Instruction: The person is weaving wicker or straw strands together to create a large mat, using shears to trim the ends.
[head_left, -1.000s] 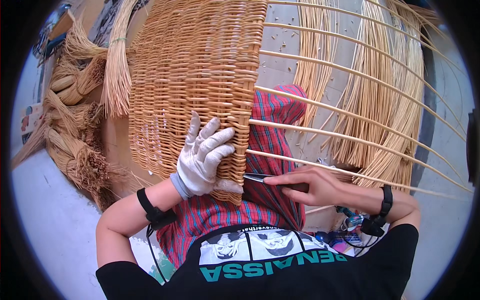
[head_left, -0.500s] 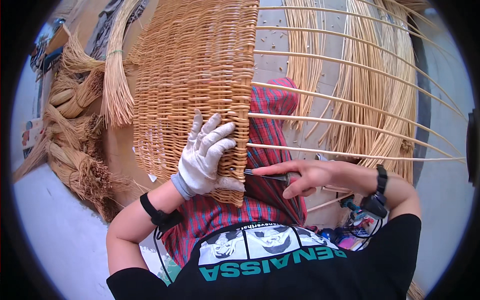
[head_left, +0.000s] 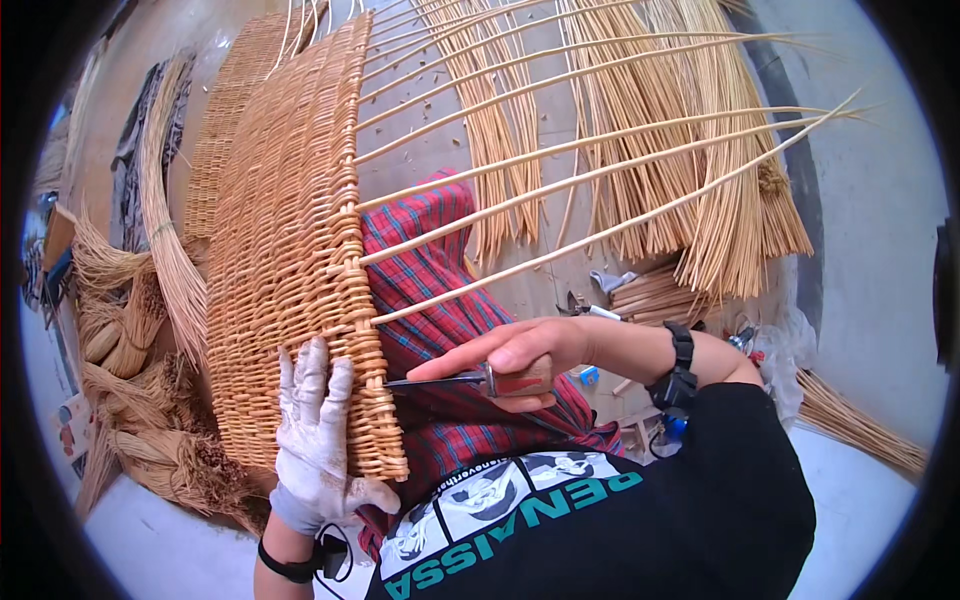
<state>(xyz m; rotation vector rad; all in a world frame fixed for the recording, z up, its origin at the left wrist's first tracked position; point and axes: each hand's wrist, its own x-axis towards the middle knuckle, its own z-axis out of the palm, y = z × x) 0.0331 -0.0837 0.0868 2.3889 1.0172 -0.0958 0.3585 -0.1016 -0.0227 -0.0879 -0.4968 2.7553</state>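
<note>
A woven wicker panel (head_left: 285,190) lies slanted across my lap, with long pale rods (head_left: 600,170) sticking out of its right edge. My left hand (head_left: 315,440), in a white work glove, lies on the panel's near part, fingers stretched flat over the weave and thumb by the near edge. My right hand (head_left: 520,345) is closed around the wooden handle of an awl (head_left: 440,385), index finger laid along its dark, tapering metal shaft. The awl's tip meets the panel's right edge, below the nearest rod; whether it is inside the weave is hidden.
A red plaid cloth (head_left: 430,235) covers my lap under the panel. Bundles of pale rods (head_left: 650,130) lie at the far right; tied bundles (head_left: 140,400) lie at the left. Another woven panel (head_left: 215,140) is behind. Pruning shears (head_left: 575,305) lie on the floor to the right.
The panel appears further left in the view and more tilted, its rods slanting upward. Both hands appear further left and lower, and the awl's wooden handle shows more. The awl remains at the edge.
</note>
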